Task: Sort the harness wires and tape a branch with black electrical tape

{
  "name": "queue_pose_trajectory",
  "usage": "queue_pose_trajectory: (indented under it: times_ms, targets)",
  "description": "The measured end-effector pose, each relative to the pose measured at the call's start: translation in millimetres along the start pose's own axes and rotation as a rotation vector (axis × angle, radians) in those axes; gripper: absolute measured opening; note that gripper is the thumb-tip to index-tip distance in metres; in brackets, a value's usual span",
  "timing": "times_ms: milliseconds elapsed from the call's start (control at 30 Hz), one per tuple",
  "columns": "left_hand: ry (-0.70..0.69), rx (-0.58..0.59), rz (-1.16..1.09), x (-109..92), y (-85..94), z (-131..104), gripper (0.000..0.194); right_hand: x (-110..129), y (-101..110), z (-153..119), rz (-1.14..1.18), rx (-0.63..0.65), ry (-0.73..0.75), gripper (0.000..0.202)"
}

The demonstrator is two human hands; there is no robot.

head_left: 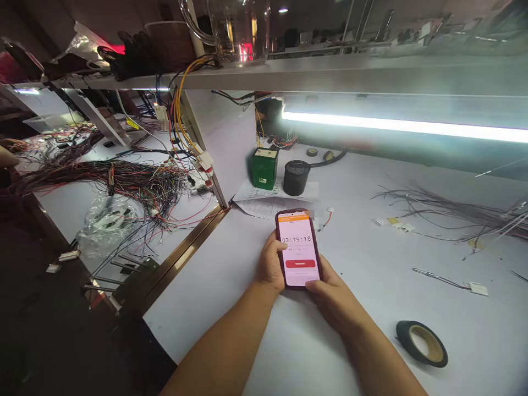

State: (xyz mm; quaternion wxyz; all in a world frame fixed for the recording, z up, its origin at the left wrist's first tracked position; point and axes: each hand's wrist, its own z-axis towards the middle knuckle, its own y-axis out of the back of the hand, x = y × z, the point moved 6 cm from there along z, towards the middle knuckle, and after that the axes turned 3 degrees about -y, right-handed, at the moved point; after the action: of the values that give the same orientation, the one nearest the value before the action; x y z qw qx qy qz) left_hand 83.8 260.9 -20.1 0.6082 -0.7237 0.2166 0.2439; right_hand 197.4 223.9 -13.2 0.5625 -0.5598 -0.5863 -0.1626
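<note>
A smartphone (pixel 300 250) is held upright over the white table, its lit screen facing me with 02:19:18 and a red button. My left hand (pixel 272 264) is closed around its left edge, the thumb over the side of the screen. At the lower right, my right hand (pixel 330 289) also grips the phone, with its thumb on the bottom of the screen. The other fingers of both hands are mostly hidden behind the phone.
A green box (pixel 264 168) and a black mesh cup (pixel 296 178) stand on papers (pixel 268 206) behind the phone. Black tape (pixel 421 344) lies front right, thin wires (pixel 445 206) beyond it. Wire bundles (pixel 124 179) cover the left bench. A shelf (pixel 350 77) spans above.
</note>
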Motion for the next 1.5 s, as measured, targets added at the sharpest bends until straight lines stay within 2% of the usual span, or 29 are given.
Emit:
queue_pose_trajectory:
  times_ms: [500,767,1100,1500]
  targets:
    - [-0.003,0.005,-0.005,-1.7,-3.4,-1.2,0.046,-2.2,1.4,1.5,0.057,0.002,0.027,0.053]
    - [0.000,0.030,0.006,-1.4,-6.8,-3.0,0.047,-4.8,4.8,2.8,0.064,-0.089,0.019,0.064]
    - [-0.007,0.036,0.029,-2.8,-8.1,-3.2,0.044,-5.3,4.1,3.8,0.072,-0.073,0.020,0.065]
    - [0.003,0.045,0.017,-3.2,-9.1,-2.7,0.051,-4.8,4.1,3.7,0.121,-0.085,0.023,0.063]
